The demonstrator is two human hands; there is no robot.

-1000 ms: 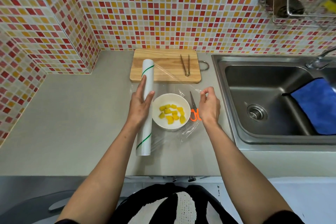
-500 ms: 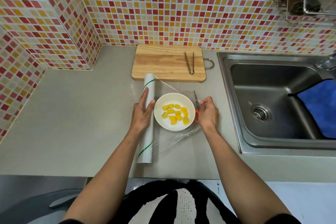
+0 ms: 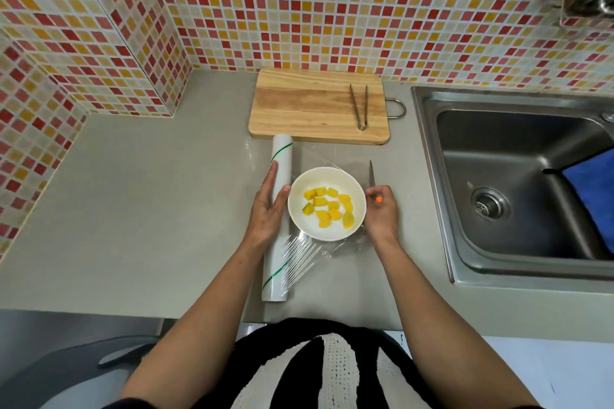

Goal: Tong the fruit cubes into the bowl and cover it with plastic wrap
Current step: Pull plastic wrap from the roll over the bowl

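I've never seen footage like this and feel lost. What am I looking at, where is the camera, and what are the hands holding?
No machine here: a person wears a camera on the head, looking down at a kitchen counter. The left hand rests on a plastic wrap roll. The right hand grips orange-handled scissors. Between them sits a white bowl of yellow fruit cubes, with clear wrap spread there. Tongs lie on the cutting board. A sink is right.

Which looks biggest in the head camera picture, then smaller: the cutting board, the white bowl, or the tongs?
1. Cutting board, clearly biggest.
2. White bowl.
3. Tongs, thin and smallest.
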